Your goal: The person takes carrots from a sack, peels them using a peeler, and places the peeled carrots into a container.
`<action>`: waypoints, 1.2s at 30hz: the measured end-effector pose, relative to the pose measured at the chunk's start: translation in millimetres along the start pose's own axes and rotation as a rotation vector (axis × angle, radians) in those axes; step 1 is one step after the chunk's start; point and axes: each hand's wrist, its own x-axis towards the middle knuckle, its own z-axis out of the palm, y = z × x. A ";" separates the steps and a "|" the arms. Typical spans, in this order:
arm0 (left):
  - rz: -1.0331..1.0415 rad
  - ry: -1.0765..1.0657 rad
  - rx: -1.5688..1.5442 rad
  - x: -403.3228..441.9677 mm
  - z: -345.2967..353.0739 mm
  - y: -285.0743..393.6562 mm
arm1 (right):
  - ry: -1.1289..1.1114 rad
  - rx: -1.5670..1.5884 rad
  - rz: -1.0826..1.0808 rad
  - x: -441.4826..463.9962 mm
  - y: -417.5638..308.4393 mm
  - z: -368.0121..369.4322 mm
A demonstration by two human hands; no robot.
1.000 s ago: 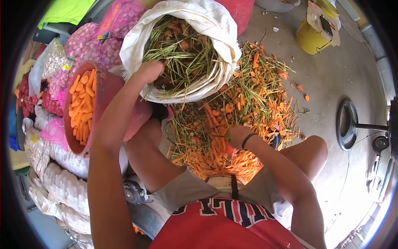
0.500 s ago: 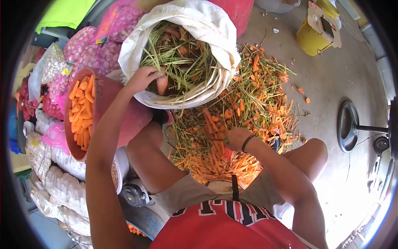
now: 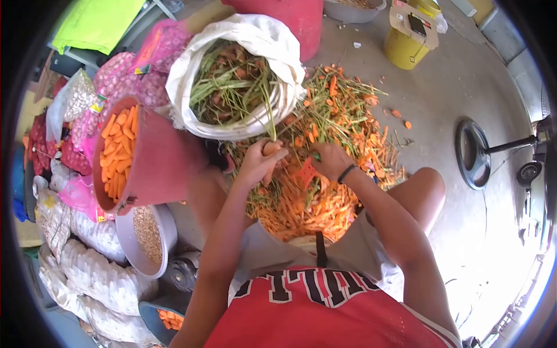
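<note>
My left hand point(image 3: 259, 160) is wrapped round an unpeeled carrot point(image 3: 271, 149) with its green stem still on, just below the rim of the white sack point(image 3: 177, 95). Inside that sack lie more carrots with stalks. Close on the right, my right hand point(image 3: 332, 161) is closed round a tool with a green part point(image 3: 316, 156); the rest of the tool is too blurred to tell. Beneath both hands spreads a heap of orange peelings point(image 3: 313, 211), with cut stalks and carrot ends farther out.
A red bucket point(image 3: 168, 156) of peeled carrots leans at the left, above a grey basin point(image 3: 168, 232). Net bags point(image 3: 119, 78) and white sacks point(image 3: 101, 269) line the left side. A yellow bucket point(image 3: 403, 49) and a round black base point(image 3: 473, 153) stand at right.
My left hand has come out of the white sack with a carrot and moved down and right, near my right hand. The view has shifted, showing more of the grey basin.
</note>
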 end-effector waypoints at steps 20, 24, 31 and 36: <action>0.261 0.136 0.085 -57.3 53.4 -16.8 | -0.238 -0.240 0.095 -4.3 19.5 23.7; 0.198 0.085 0.216 -56.4 39.1 -20.6 | -0.461 -0.261 0.286 -7.3 38.7 27.9; 0.019 -0.077 -0.373 -74.2 2.0 -11.5 | -0.355 -0.186 0.213 -14.8 10.2 4.2; 0.025 0.056 -0.301 -67.1 8.8 -35.8 | -0.143 -0.076 0.082 -6.4 -10.7 17.7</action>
